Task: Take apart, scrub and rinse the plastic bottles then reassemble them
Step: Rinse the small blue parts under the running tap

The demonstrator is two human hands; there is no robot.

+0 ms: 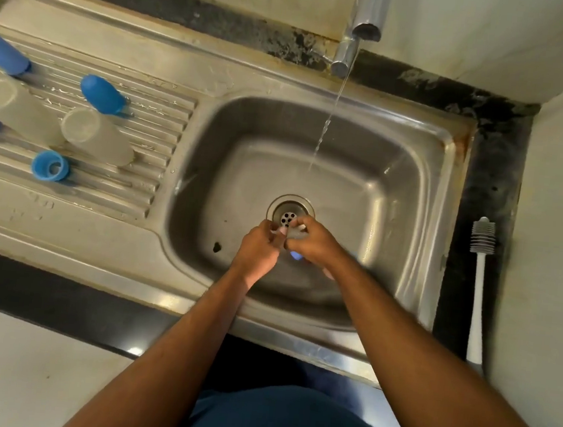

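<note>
Steel sink [422, 199]: both hands [284, 244] pinch small blurred part [297, 233].

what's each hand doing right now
Left hand: fingers curled, pinching a small pale part.
Right hand: curled round a blurred small piece, blue at one end.

Two frosted bottle bodies [98, 136] stand inverted on the drainboard among loose blue caps [51, 166].
</note>
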